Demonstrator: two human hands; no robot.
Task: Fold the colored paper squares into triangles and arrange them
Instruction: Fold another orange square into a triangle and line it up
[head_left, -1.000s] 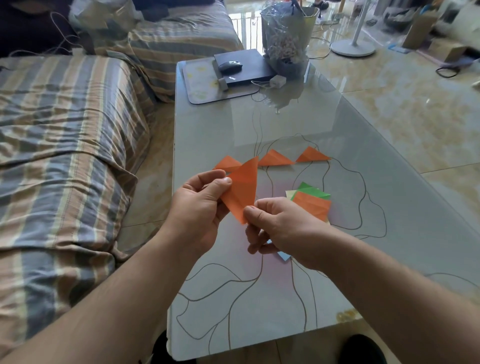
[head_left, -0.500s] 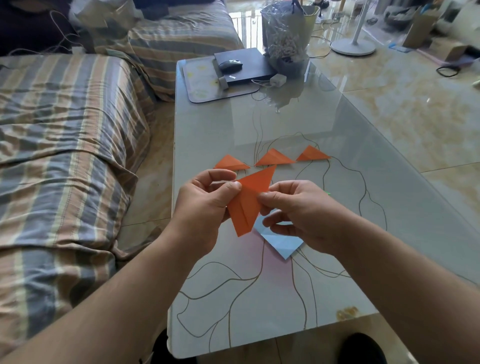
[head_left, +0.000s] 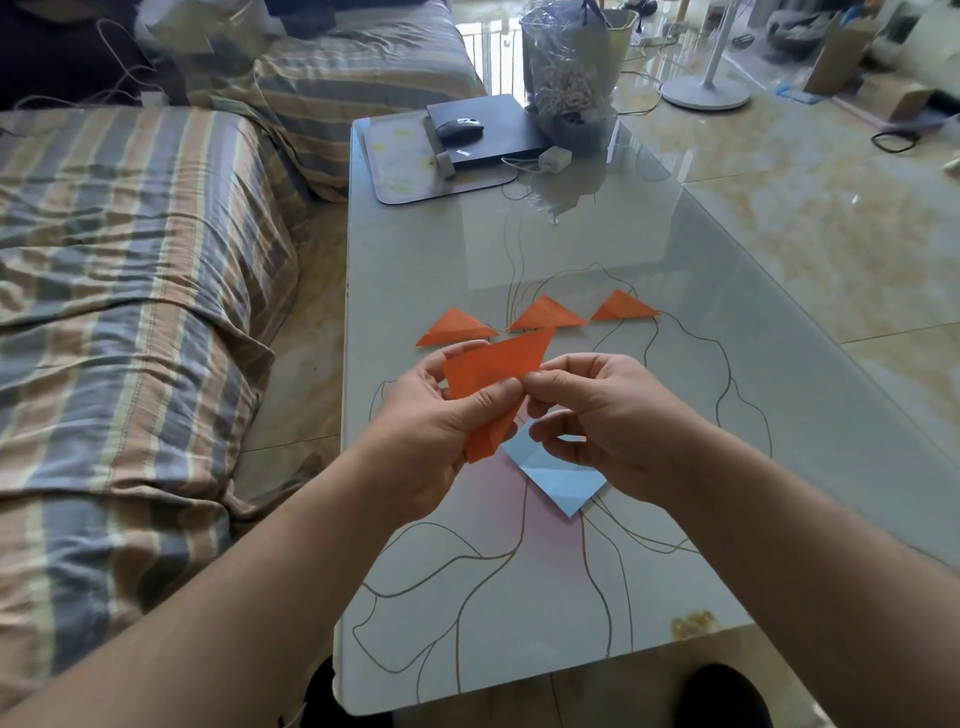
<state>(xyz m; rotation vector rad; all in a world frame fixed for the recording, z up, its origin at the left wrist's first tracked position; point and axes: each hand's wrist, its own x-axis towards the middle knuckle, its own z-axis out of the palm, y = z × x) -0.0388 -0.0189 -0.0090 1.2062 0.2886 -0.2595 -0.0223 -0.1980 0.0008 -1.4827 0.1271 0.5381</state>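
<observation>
An orange paper (head_left: 493, 371), partly folded, is held in the air above the glass table (head_left: 426, 249). My left hand (head_left: 441, 431) pinches its lower left part between thumb and fingers. My right hand (head_left: 602, 415) pinches its right edge with thumb and forefinger. Beyond the hands, three folded orange triangles lie in a row: left triangle (head_left: 454, 327), middle triangle (head_left: 545, 314), right triangle (head_left: 623, 306). A light blue paper (head_left: 561, 475) lies flat on the table under my right hand, partly hidden by it.
At the table's far end are a mat (head_left: 405, 161), a black laptop (head_left: 498, 132) with a mouse (head_left: 460, 126), a white charger (head_left: 555, 157) and a wrapped bouquet (head_left: 571, 67). A striped sofa (head_left: 130, 286) runs along the left. A fan base (head_left: 704, 93) stands on the floor.
The orange paper has turned from upright to slanting, its tip now pointing up right. My right hand moved up and right from the lower corner. The green and orange stack is now hidden.
</observation>
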